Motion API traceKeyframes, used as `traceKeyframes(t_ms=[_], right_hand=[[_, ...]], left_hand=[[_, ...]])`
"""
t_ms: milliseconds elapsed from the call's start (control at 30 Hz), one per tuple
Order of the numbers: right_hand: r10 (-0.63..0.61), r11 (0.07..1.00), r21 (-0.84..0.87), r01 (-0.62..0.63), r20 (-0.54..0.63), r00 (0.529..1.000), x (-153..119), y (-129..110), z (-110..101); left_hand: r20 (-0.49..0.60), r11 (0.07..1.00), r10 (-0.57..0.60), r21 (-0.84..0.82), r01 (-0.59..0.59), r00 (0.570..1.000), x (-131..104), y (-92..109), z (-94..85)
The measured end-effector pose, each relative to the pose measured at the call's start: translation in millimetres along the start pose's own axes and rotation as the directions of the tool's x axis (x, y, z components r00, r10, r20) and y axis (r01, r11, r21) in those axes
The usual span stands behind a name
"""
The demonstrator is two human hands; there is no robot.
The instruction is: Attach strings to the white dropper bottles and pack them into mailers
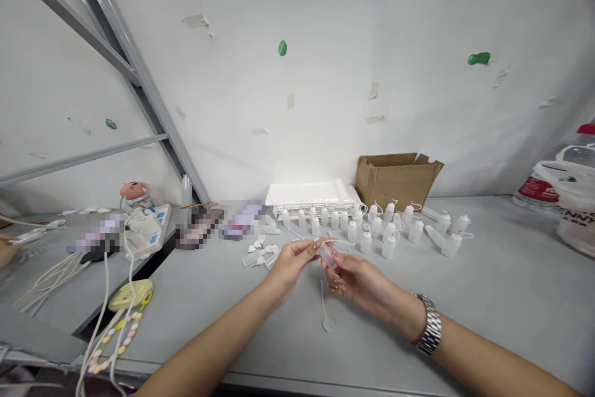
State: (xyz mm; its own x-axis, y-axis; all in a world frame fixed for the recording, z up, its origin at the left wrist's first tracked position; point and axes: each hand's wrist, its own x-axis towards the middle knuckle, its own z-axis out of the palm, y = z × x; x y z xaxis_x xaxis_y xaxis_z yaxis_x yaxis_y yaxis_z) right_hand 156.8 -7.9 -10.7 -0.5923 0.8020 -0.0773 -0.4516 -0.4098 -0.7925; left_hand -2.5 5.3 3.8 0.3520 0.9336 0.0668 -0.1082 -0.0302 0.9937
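Between my two hands is a small translucent plastic squeeze bottle (328, 256), tilted above the table. My right hand (357, 282) is closed around its body, with a metal watch on the wrist. At the bottle's upper end, my left hand (289, 268) pinches with thumb and fingers; its fingertips partly hide the top. A thin white strap shows above the fingertips. Below my hands, a loose white cap strap with a round ring (328, 324) lies on the table. Loose nozzle caps (260, 249) and a few clear bottle bodies lie left of my left hand.
Several capped white bottles (388, 247) stand beyond my hands. Behind them are a white stack (309, 192) and an open cardboard box (400, 180). Cables, a power strip (144, 233) and a yellow case (131, 295) lie left. A bagged bottle (576, 211) stands right. Another person's hand (8, 251) shows far left.
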Motion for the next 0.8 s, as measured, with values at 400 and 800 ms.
traceKeyframes(t_ms=[400,800], right_hand=[[-0.008,0.995,-0.097,0.007,-0.011,1.000,-1.6,-2.2,-0.3],[-0.033,0.992,-0.126,0.026,-0.049,0.998,-0.1,2.6,-3.3]], left_hand=[[-0.040,0.294,0.070,0.956,0.017,0.997,-11.1,4.2,-106.8],[-0.001,0.275,0.030,0.961,-0.007,1.000,20.5,-4.3,-85.3]])
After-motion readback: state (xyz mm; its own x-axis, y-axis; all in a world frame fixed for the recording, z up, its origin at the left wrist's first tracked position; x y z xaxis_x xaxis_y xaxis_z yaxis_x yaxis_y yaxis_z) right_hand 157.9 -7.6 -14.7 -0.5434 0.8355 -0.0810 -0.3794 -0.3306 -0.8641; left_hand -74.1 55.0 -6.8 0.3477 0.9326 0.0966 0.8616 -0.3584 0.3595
